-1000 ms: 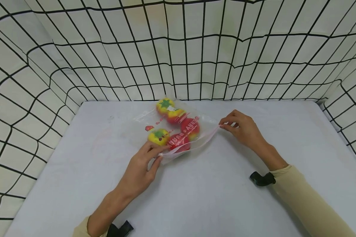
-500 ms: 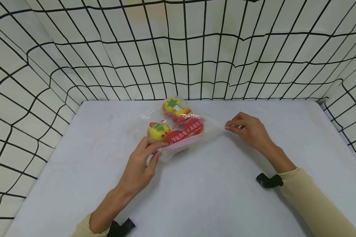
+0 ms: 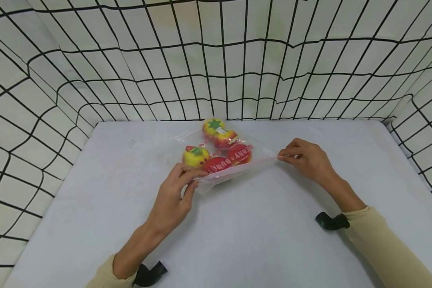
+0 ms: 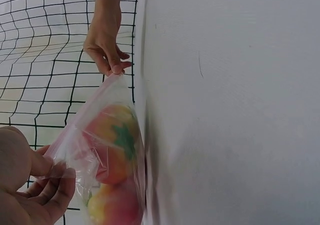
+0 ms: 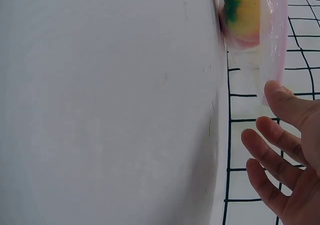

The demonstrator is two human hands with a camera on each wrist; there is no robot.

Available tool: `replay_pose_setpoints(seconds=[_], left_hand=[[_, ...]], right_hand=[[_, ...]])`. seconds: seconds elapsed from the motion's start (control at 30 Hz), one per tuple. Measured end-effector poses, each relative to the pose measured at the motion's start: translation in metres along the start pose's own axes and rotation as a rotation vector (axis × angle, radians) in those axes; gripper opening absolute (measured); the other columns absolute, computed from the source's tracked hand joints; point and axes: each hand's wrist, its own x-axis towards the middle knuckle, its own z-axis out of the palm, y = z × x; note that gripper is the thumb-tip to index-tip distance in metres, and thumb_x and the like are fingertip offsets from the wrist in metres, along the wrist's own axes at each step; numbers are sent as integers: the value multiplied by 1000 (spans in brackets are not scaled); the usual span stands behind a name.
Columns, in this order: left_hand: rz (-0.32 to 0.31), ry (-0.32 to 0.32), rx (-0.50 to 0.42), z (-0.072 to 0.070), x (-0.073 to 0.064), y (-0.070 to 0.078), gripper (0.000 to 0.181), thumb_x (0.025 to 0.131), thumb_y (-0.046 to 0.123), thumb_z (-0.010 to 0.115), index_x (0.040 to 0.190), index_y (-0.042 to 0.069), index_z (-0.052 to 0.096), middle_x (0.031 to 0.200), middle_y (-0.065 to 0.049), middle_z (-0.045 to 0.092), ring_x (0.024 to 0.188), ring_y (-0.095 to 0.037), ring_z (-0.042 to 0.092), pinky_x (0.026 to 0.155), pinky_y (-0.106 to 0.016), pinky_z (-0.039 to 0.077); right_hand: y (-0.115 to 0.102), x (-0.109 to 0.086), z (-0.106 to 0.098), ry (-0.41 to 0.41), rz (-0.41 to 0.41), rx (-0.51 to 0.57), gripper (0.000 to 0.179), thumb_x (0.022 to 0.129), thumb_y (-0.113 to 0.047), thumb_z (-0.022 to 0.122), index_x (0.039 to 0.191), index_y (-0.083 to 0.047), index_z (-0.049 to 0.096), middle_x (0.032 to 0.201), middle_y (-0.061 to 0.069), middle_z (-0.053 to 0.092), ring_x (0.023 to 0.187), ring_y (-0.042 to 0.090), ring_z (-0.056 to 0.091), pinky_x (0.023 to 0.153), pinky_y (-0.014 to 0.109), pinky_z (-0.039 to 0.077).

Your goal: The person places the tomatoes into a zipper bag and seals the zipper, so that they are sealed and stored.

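A clear plastic zip bag (image 3: 261,154) with red print and a pink strip along its mouth lies on the white table. Several red and yellow toy fruits with green leaf marks, such as this toy fruit (image 3: 195,157), are inside it. My left hand (image 3: 171,200) pinches the near left corner of the bag's mouth. At the other end, my right hand (image 3: 309,162) pinches the right corner between thumb and index finger, its other fingers loosely bent in the right wrist view. Between the hands the pink strip (image 5: 280,35) is stretched nearly straight.
A black wire grid (image 3: 234,76) rises behind the white table (image 3: 259,240) and along both sides. Dark wrist-worn devices, one at the left wrist (image 3: 149,275) and one at the right wrist (image 3: 332,221), stick out over the tabletop.
My right hand has moved right with its corner, drawing the bag's mouth straighter. The bag and toy fruits have shifted slightly right. My left hand keeps its pinch, having moved slightly up and away.
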Motion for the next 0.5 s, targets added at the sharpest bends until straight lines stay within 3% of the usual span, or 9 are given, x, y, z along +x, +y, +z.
replay_pose_setpoints(seconds=[0.17, 0.33, 0.5], left_hand=[[-7, -18, -17, 2, 4, 0, 31, 94, -2, 72, 122, 12, 75, 114, -3, 61, 108, -13, 59, 80, -16, 54], [-35, -8, -30, 3, 11, 0, 30, 93, -1, 73, 120, 13, 76, 111, -4, 62, 98, -12, 60, 79, -20, 57], [-74, 3, -44, 3, 16, 1, 26, 94, 0, 73, 117, 13, 77, 107, -2, 62, 98, -11, 61, 84, -26, 61]], right_hand=[[3, -4, -4, 18, -12, -11, 12, 88, -21, 84, 100, -19, 85, 95, -5, 74, 79, 12, 62, 67, 19, 50], [4, -7, -6, 37, -64, 36, 9, 90, -16, 82, 99, -18, 83, 96, -4, 72, 84, 12, 64, 75, 20, 53], [-1, -8, -5, -19, -64, 73, 14, 88, -15, 84, 99, -20, 79, 106, -4, 67, 104, 18, 65, 91, 37, 55]])
